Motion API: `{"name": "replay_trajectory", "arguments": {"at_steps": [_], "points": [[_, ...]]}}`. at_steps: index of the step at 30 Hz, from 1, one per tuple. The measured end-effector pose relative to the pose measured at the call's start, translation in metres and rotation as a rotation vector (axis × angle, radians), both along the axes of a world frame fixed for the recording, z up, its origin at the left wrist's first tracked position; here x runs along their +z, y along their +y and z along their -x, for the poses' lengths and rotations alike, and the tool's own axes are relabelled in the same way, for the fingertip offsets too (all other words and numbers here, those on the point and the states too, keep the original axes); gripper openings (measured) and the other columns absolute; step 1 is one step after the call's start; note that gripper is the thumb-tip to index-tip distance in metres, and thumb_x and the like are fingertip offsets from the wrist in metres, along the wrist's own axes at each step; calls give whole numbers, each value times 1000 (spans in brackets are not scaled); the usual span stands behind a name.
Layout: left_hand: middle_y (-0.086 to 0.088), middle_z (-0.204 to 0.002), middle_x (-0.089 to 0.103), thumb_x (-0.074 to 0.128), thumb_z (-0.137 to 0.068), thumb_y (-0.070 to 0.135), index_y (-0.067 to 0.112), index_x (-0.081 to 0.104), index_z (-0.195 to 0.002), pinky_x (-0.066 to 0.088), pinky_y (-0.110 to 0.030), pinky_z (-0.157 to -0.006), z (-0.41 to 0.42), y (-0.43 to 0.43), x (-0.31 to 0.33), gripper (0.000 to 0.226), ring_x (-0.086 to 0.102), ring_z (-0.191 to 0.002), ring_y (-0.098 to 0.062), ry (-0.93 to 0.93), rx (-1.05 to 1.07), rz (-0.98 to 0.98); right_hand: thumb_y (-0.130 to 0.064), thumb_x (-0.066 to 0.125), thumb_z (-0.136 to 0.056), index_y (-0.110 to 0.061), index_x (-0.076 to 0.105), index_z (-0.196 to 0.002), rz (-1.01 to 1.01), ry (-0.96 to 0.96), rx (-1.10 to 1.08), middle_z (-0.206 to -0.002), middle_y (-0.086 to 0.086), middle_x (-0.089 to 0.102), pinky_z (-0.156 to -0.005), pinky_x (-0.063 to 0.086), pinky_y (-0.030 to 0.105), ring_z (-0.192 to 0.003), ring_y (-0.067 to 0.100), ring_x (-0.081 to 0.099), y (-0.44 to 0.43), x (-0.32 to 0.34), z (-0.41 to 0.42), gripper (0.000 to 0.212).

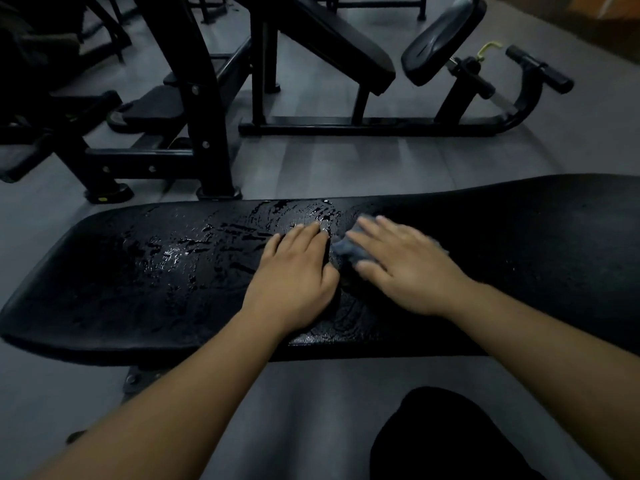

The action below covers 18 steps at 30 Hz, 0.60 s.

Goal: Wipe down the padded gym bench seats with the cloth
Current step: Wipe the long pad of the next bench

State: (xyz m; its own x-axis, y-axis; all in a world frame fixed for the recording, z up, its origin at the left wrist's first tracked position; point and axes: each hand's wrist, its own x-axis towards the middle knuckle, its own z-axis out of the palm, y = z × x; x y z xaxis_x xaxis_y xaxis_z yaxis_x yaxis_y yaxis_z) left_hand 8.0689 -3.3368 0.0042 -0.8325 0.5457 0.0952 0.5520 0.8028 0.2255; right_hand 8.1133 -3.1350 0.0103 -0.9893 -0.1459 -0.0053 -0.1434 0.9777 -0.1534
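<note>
A dark knee (443,438) is closest. 2 bare arms reach onto the long black bench pad (138,278). The left hand (294,271) lies flat on the wet pad, fingers straight. The blurry right hand (405,265) presses flat on the blue cloth (346,249). Black gym machines (346,53) stand behind.

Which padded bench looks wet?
The long flat bench under the left hand and right hand; wet streaks cover it. Angled pads behind show none.
</note>
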Motion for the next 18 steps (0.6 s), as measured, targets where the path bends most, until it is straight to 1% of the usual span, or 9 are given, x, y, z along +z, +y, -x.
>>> {"name": "replay_trajectory", "arguments": {"at_steps": [1,3,4,6,9,11,13,15,18], "points": [[3,-163,24,23,-91,44,22,33,-150,8,-43,-124,0,2,1,64,16,-150,-14,8,5,3,-68,6,-86,-35,18,-158,-13,-3,-50,-167,-7,9,-124,11,42,-154,16,7,11,0,16,80],[5,-164,21,23,-91,45,23,31,-152,7,-41,-124,0,4,1,65,14,-151,-12,14,17,14,-61,17,-97,-31,19,-158,-50,1,-148,-167,-1,13,-124,12,44,-154,20,11,16,-2,56,68],[6,-164,20,22,-92,45,23,29,-154,6,-40,-124,1,3,0,66,12,-151,-11,12,20,19,-56,22,-101,-29,21,-158,-55,9,-167,-167,0,15,-123,11,45,-153,22,12,7,-3,72,63],[6,-164,20,23,-91,45,22,28,-154,6,-38,-124,2,3,0,67,11,-151,-11,7,22,25,-52,26,-103,-26,21,-158,-50,36,-128,-167,2,16,-122,10,45,-153,23,12,-15,-3,83,60],[3,-163,25,22,-90,45,21,31,-152,7,-37,-123,3,2,2,66,15,-151,-12,1,32,24,-57,15,-98,-26,18,-159,-41,53,57,-167,1,12,-124,8,41,-154,21,8,-26,-4,42,69],[3,-164,21,22,-91,46,21,29,-153,8,-39,-124,5,2,3,67,13,-151,-13,-17,31,46,-63,7,-89,-30,18,-159,-19,36,116,-168,-4,11,-125,8,39,-154,18,7,-6,-3,13,78],[4,-165,16,21,-90,47,22,25,-155,7,-42,-124,6,5,7,70,10,-152,-14,-54,23,82,-66,5,-86,-33,21,-158,-31,-1,58,-167,-5,12,-123,10,38,-154,17,10,25,-2,17,81],[3,-166,15,21,-89,48,22,24,-155,7,-43,-124,15,12,11,71,9,-152,-15,-78,-3,96,-67,9,-89,-32,21,-158,-61,-6,-79,-167,-3,15,-123,12,40,-154,19,12,44,-2,47,78],[0,-165,17,24,-94,47,21,27,-154,11,-45,-123,42,28,13,66,13,-152,-17,-61,-66,113,-58,21,-99,-29,20,-158,-79,17,-208,-167,0,17,-123,12,43,-153,22,13,22,-5,78,65]]}}
